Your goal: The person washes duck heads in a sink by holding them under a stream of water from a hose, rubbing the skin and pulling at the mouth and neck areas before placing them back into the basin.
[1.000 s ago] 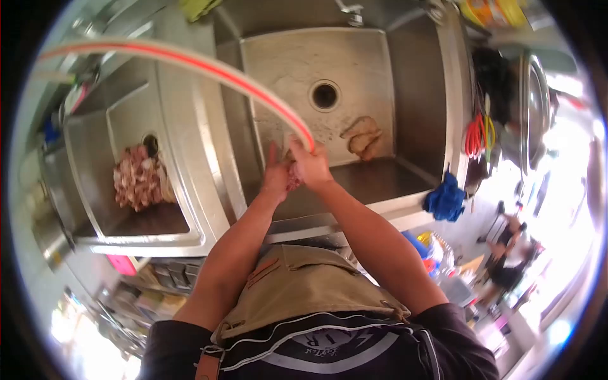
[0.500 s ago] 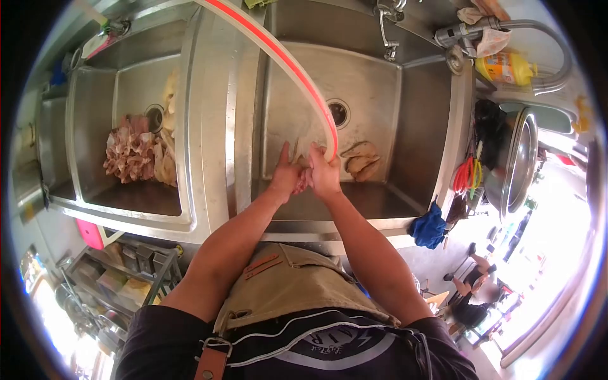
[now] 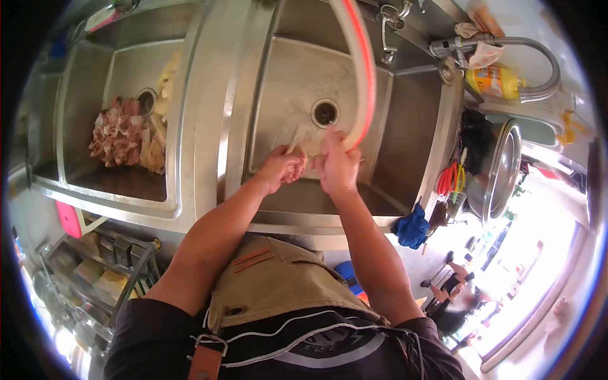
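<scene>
My right hand (image 3: 339, 163) grips the end of a clear hose with a red stripe (image 3: 366, 82), which arches down from the top of the view into the right steel sink (image 3: 304, 69). To its left, my left hand (image 3: 280, 170) is closed over the same sink, with its fingers curled inward; what it holds, if anything, I cannot make out. Water seems to run near both hands, below the drain (image 3: 325, 113). The pale meat piece seen earlier beside my right hand is now mostly hidden behind it.
The left sink (image 3: 85, 82) holds a pile of pinkish meat pieces (image 3: 119, 136). Taps (image 3: 387, 35) stand behind the right sink. A yellow bottle (image 3: 495, 82), a blue cloth (image 3: 413, 228) and a round metal lid (image 3: 505, 171) are at the right. Farther off is another person (image 3: 453, 291).
My hands have moved apart, and my left hand has closed its fingers. The hose has swung right with my right hand. The whole view has shifted slightly.
</scene>
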The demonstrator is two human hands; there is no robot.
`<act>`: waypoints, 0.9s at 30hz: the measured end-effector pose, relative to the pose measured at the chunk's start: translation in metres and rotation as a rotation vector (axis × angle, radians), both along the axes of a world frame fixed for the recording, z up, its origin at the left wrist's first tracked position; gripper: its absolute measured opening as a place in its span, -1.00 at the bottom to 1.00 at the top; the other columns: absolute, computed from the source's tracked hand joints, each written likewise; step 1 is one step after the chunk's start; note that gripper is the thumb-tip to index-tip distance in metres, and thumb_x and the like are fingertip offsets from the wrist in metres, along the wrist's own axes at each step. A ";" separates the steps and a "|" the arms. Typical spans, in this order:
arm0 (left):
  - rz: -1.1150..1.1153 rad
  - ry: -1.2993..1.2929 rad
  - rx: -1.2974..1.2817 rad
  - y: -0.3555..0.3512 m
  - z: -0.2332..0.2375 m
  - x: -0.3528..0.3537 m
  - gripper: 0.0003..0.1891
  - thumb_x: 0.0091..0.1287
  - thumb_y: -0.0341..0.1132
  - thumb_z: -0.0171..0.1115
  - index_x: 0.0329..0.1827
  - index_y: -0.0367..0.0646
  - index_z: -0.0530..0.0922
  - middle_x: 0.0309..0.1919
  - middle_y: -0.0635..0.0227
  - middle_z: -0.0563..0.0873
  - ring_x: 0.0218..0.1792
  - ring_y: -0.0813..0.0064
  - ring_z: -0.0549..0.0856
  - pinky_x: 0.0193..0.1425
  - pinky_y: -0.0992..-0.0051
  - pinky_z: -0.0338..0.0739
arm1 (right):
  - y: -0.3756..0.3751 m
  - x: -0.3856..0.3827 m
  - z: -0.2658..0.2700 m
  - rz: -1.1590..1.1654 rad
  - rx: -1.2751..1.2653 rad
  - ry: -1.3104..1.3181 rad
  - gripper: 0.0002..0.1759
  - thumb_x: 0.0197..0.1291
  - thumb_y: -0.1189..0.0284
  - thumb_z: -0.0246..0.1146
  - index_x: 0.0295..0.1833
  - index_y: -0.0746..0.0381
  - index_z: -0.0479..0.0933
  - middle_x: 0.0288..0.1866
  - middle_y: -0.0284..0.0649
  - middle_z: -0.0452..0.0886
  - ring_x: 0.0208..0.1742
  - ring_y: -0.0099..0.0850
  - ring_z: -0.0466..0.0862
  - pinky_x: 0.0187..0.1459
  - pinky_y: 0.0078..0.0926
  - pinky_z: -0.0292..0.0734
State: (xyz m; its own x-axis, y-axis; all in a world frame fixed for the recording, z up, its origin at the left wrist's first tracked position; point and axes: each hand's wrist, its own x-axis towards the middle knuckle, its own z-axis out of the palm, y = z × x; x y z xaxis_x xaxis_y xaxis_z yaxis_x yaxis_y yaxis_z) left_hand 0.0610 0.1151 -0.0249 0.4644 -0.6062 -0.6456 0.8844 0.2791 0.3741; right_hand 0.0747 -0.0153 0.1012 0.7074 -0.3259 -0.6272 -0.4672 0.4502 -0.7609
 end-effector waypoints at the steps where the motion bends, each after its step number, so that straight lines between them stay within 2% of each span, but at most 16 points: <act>1: -0.003 -0.008 0.035 -0.002 0.000 -0.001 -0.71 0.17 -0.36 0.13 -0.05 -0.23 0.42 -0.57 0.29 0.55 -0.64 0.49 0.52 -0.64 0.55 0.34 | 0.001 -0.001 -0.003 0.027 0.011 0.017 -0.64 0.36 0.29 0.19 -0.49 0.16 0.34 -0.60 -0.40 0.31 -0.82 -0.60 0.21 -0.77 -0.54 0.20; 4: 0.021 -0.032 0.117 -0.004 0.006 -0.001 -0.76 0.17 -0.37 0.16 -0.10 -0.21 0.44 -0.58 0.31 0.55 -0.64 0.52 0.52 -0.64 0.56 0.33 | 0.004 -0.006 -0.029 0.059 0.008 0.064 -0.66 0.34 0.26 0.20 -0.46 0.15 0.36 -0.59 -0.41 0.31 -0.78 -0.61 0.20 -0.81 -0.62 0.05; 6: 0.064 -0.039 0.142 -0.003 0.016 -0.003 -0.81 0.18 -0.38 0.17 -0.17 -0.19 0.46 -0.59 0.33 0.55 -0.64 0.53 0.52 -0.65 0.56 0.32 | 0.002 -0.006 -0.045 0.048 0.013 0.102 -0.69 0.35 0.26 0.18 -0.43 0.16 0.37 -0.59 -0.41 0.31 -0.78 -0.61 0.19 -0.81 -0.62 0.05; 9: -0.023 -0.022 0.262 -0.006 0.000 -0.007 -0.87 0.20 -0.35 0.16 -0.23 -0.15 0.46 -0.62 0.35 0.54 -0.67 0.55 0.51 -0.68 0.57 0.30 | 0.004 -0.008 -0.060 0.039 0.046 0.106 -0.70 0.36 0.26 0.16 -0.40 0.15 0.36 -0.59 -0.41 0.30 -0.80 -0.60 0.17 -0.81 -0.61 0.05; 10: -0.002 -0.010 0.231 -0.005 -0.002 -0.006 -0.88 0.20 -0.35 0.15 -0.24 -0.15 0.46 -0.63 0.36 0.53 -0.69 0.55 0.51 -0.69 0.57 0.29 | 0.006 -0.006 -0.064 0.040 0.060 0.093 -0.71 0.36 0.25 0.15 -0.40 0.15 0.35 -0.59 -0.41 0.29 -0.80 -0.59 0.16 -0.82 -0.60 0.05; 12: 0.044 0.016 0.168 -0.004 -0.002 -0.008 -0.89 0.22 -0.34 0.12 -0.26 -0.14 0.46 -0.65 0.37 0.53 -0.71 0.55 0.50 -0.71 0.57 0.27 | 0.010 -0.007 -0.070 0.050 0.068 0.098 -0.68 0.37 0.25 0.14 -0.42 0.14 0.33 -0.60 -0.40 0.28 -0.82 -0.57 0.15 -0.82 -0.58 0.06; 18: 0.054 0.066 0.221 -0.003 0.005 -0.003 -0.77 0.19 -0.45 0.05 -0.08 -0.17 0.44 -0.67 0.33 0.54 -0.75 0.57 0.47 -0.74 0.57 0.25 | 0.011 -0.008 -0.074 0.077 0.071 0.123 -0.62 0.38 0.21 0.13 -0.47 0.14 0.29 -0.61 -0.40 0.27 -0.85 -0.53 0.14 -0.84 -0.53 0.08; 21: 0.205 0.051 0.243 -0.007 0.014 -0.006 -0.71 0.20 -0.46 0.04 0.01 -0.17 0.44 -0.66 0.30 0.55 -0.75 0.56 0.47 -0.77 0.55 0.23 | 0.011 -0.011 -0.081 0.079 0.052 0.122 -0.63 0.35 0.21 0.17 -0.47 0.16 0.32 -0.62 -0.39 0.28 -0.85 -0.51 0.21 -0.84 -0.51 0.12; 24: 0.132 0.002 0.218 -0.007 -0.002 -0.007 -0.88 0.28 -0.38 0.07 -0.14 -0.04 0.49 -0.70 0.36 0.50 -0.78 0.55 0.43 -0.78 0.54 0.18 | 0.010 -0.012 -0.073 0.066 -0.049 0.199 -0.64 0.35 0.19 0.17 -0.46 0.13 0.34 -0.62 -0.40 0.29 -0.81 -0.53 0.26 -0.80 -0.51 0.17; 26: 0.156 0.069 0.241 -0.012 -0.029 -0.019 -0.86 0.31 -0.36 0.08 -0.10 -0.04 0.49 -0.72 0.32 0.51 -0.81 0.53 0.39 -0.79 0.50 0.16 | 0.014 -0.011 -0.074 0.079 -0.087 0.205 -0.65 0.34 0.17 0.17 -0.45 0.09 0.35 -0.62 -0.41 0.29 -0.77 -0.55 0.29 -0.76 -0.51 0.22; 27: 0.068 0.002 0.256 -0.008 -0.028 -0.018 -0.91 0.33 -0.34 0.06 -0.17 -0.07 0.49 -0.73 0.32 0.49 -0.82 0.52 0.37 -0.80 0.49 0.14 | 0.009 -0.012 -0.079 0.088 -0.093 0.176 -0.66 0.33 0.17 0.18 -0.45 0.08 0.36 -0.63 -0.41 0.30 -0.75 -0.57 0.32 -0.75 -0.50 0.25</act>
